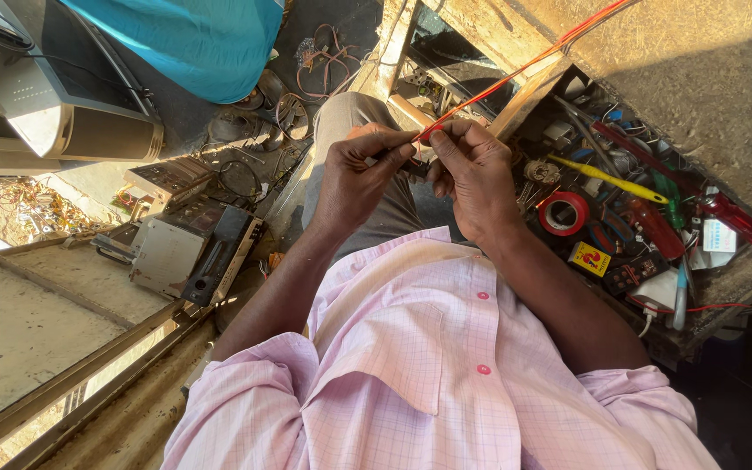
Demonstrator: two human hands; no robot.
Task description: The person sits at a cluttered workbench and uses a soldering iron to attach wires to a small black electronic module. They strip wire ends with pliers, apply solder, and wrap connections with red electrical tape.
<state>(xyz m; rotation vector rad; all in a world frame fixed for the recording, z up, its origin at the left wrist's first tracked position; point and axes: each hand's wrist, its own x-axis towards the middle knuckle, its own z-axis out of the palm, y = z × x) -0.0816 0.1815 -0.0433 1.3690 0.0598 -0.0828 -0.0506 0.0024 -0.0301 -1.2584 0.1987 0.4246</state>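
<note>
Both hands meet in front of my chest, over my lap in grey trousers. My left hand (360, 172) pinches the near end of a thin red and orange wire pair (524, 66), fingers curled tight. Touching it from the right, my right hand (473, 174) grips the same wire just behind the end. The wire runs taut from the fingers up to the top right, out of the frame. Whether a small tool sits between the left fingers I cannot tell. My pink checked shirt fills the bottom of the view.
A cluttered open tool tray (741, 283) lies at the right with a red tape roll (563, 213), a yellow-handled tool (607, 179), a red screwdriver (735, 218) and small parts. Old electronic units (191, 251) and loose wire coils (324, 57) sit at left, a teal cloth (193, 39) above.
</note>
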